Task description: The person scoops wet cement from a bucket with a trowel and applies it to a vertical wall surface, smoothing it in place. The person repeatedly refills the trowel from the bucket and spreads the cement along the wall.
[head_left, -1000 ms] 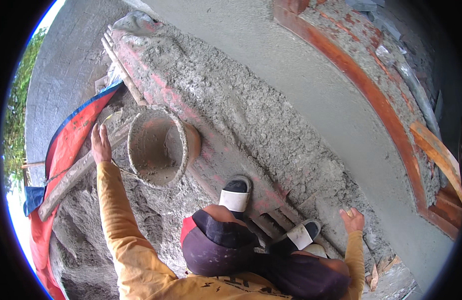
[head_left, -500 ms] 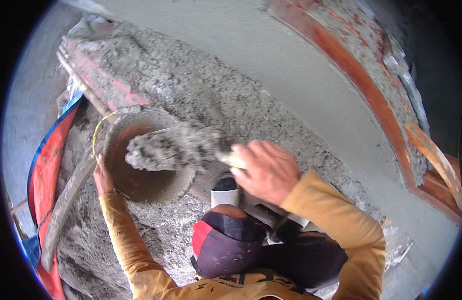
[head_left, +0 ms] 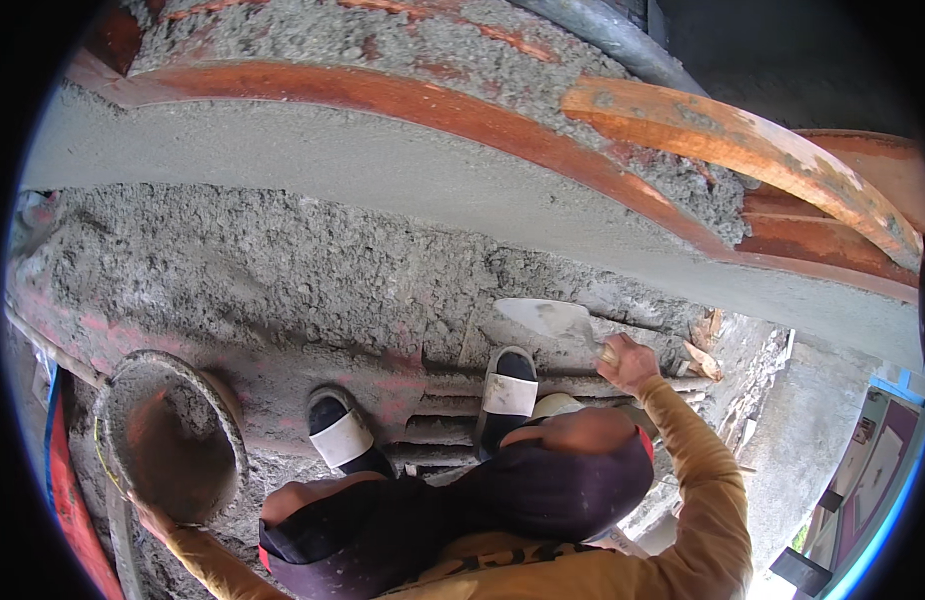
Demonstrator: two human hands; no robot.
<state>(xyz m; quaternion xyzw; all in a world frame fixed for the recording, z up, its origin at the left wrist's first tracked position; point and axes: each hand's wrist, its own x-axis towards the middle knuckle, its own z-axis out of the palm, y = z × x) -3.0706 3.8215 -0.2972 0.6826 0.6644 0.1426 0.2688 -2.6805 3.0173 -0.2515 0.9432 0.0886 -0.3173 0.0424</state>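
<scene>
In my right hand (head_left: 631, 364) is the wooden handle of a pointed trowel (head_left: 549, 318); its pale grey blade is nearly bare and lies low over the mortar-strewn ground in front of my right foot. At the far left, my left hand (head_left: 157, 522) grips the near rim of a round, mortar-crusted bucket (head_left: 239, 440), its fingers partly hidden by the edge. The bucket leans with its mouth toward me, and some grey mortar (head_left: 188, 410) lies inside against the reddish wall. Wet mortar (head_left: 283, 265) spreads in a rough heap beyond my feet.
A smooth plastered strip (head_left: 383, 160) runs across ahead, topped by a curved reddish board (head_left: 403, 95). A loose curved wooden piece (head_left: 743, 145) rests at the upper right. My sandalled feet (head_left: 510, 390) stand by stacked wooden slats (head_left: 443, 430). An orange tarp (head_left: 73, 510) lies left.
The view has swung to the right. The trowel, loaded with mortar over the bucket before, is now nearly bare and well to the right of it. My left hand stays at the bucket's rim.
</scene>
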